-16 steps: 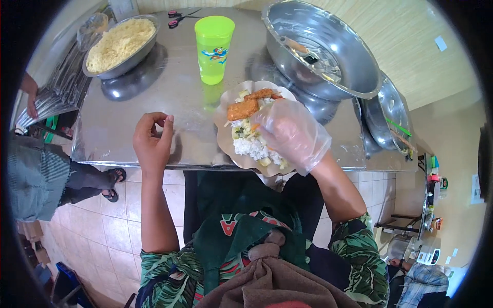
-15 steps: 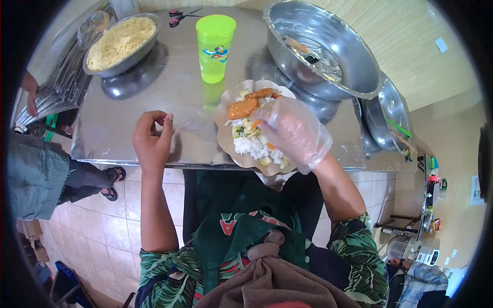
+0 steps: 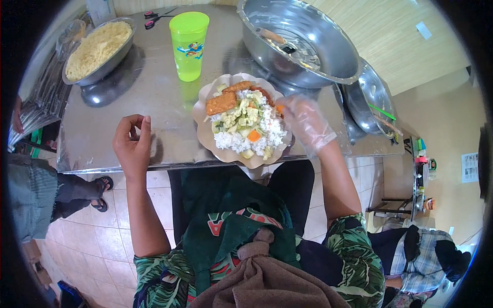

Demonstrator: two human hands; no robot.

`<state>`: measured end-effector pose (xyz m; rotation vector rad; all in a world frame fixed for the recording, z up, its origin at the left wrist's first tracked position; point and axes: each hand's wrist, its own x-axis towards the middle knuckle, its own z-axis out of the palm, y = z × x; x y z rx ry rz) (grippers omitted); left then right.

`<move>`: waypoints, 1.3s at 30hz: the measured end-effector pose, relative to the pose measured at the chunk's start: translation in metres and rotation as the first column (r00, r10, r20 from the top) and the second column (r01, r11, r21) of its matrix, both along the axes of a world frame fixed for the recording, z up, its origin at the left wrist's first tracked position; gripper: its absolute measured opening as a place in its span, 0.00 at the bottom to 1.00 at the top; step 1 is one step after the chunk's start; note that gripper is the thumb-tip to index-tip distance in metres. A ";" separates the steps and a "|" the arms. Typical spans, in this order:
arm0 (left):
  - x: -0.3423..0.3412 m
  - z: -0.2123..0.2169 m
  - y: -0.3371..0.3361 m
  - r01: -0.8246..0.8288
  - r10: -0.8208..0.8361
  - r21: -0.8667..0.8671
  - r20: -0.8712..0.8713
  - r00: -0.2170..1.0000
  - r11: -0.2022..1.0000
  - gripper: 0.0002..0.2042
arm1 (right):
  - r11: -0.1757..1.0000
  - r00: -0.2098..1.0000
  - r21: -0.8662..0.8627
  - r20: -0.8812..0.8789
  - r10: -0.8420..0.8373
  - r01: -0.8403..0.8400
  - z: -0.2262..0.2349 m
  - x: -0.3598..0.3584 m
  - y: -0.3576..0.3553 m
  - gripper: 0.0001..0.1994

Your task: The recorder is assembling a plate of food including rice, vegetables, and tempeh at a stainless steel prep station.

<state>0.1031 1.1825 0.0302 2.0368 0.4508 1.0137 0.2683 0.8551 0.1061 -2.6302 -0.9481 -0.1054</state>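
Observation:
A beige scalloped plate [image 3: 206,137] at the table's near edge bears white rice [image 3: 267,131], golden-brown fried slices [image 3: 222,104], chopped vegetables [image 3: 241,118] and a reddish side food [image 3: 263,95]. At the plate's right rim is my right hand [image 3: 309,124], in a clear plastic glove. Its fingertips are bunched and slightly blurred, with an orange bit of food showing beside them; what they hold is unclear. My left hand [image 3: 132,143], bare, rests at the table edge left of the plate. Its fingers curl loosely toward the thumb, around nothing.
Behind the plate stands a lime-green cup [image 3: 189,49]. A bowl of pale yellow crumbly food [image 3: 100,49] sits far left, near scissors [image 3: 154,20]. At the right are a large metal basin [image 3: 303,41] and another basin [image 3: 367,97]. Other people are at both sides.
My right hand has moved from over the food to the plate's right rim, uncovering the rice and vegetables. The whole view has shifted slightly; my left hand keeps its place on the table.

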 end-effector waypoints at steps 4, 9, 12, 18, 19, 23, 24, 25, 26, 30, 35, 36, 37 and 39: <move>-0.002 -0.001 0.001 -0.007 0.007 -0.003 -0.026 1.000 1.000 0.05 | 0.984 0.972 -0.075 -0.183 0.147 -0.163 0.005 -0.012 0.000 0.20; -0.002 -0.002 0.000 -0.002 0.002 -0.020 -0.007 1.000 1.000 0.05 | 0.985 0.972 -0.045 -0.174 0.157 -0.168 -0.003 -0.015 0.013 0.22; -0.002 -0.003 0.001 -0.006 0.006 0.012 -0.013 1.000 1.000 0.08 | 0.987 0.974 -0.021 -0.166 0.157 -0.162 -0.005 -0.006 0.016 0.20; -0.002 -0.005 0.003 0.000 0.000 0.027 0.008 1.000 1.000 0.07 | 0.994 0.944 0.102 -0.329 0.004 0.032 0.012 0.011 0.007 0.13; -0.002 -0.006 0.004 -0.002 0.001 0.025 0.005 1.000 1.000 0.07 | 0.994 0.944 0.101 -0.329 0.001 0.034 0.008 0.011 0.006 0.13; -0.002 -0.006 0.002 -0.007 0.007 -0.026 -0.009 1.000 1.000 0.06 | 0.954 0.960 -0.101 -0.015 0.281 -0.281 0.001 -0.003 0.004 0.12; -0.002 -0.005 0.002 -0.007 0.007 -0.028 -0.011 1.000 1.000 0.06 | 0.939 0.943 -0.101 0.002 0.332 -0.330 0.001 -0.009 0.005 0.11; -0.002 -0.003 0.002 -0.007 0.006 -0.017 -0.015 1.000 1.000 0.06 | 0.939 0.944 -0.103 0.001 0.329 -0.327 -0.001 -0.010 0.004 0.11; -0.003 -0.003 0.002 -0.006 0.006 -0.005 -0.019 1.000 1.000 0.06 | 0.937 0.952 -0.169 -0.019 0.306 -0.304 -0.006 -0.011 0.002 0.15; -0.003 -0.004 0.001 -0.013 0.013 -0.023 0.000 1.000 1.000 0.06 | 0.933 0.968 -0.267 -0.002 0.249 -0.241 -0.019 -0.016 0.004 0.14; -0.003 0.000 0.000 -0.013 0.013 -0.009 -0.021 1.000 1.000 0.05 | 0.921 0.980 -0.355 0.056 0.191 -0.159 -0.024 -0.020 0.011 0.07; -0.003 0.000 0.000 -0.012 0.012 -0.008 -0.014 1.000 1.000 0.05 | 0.937 0.955 -0.293 0.167 0.245 -0.190 -0.028 -0.018 0.009 0.05; -0.003 -0.002 0.000 -0.009 0.009 -0.005 -0.005 1.000 1.000 0.05 | 0.938 0.955 -0.290 0.165 0.247 -0.192 -0.026 -0.019 0.012 0.05; -0.004 -0.004 0.003 -0.007 0.007 0.000 0.002 1.000 1.000 0.05 | 0.924 0.968 -0.353 0.145 0.207 -0.145 -0.020 -0.026 0.020 0.06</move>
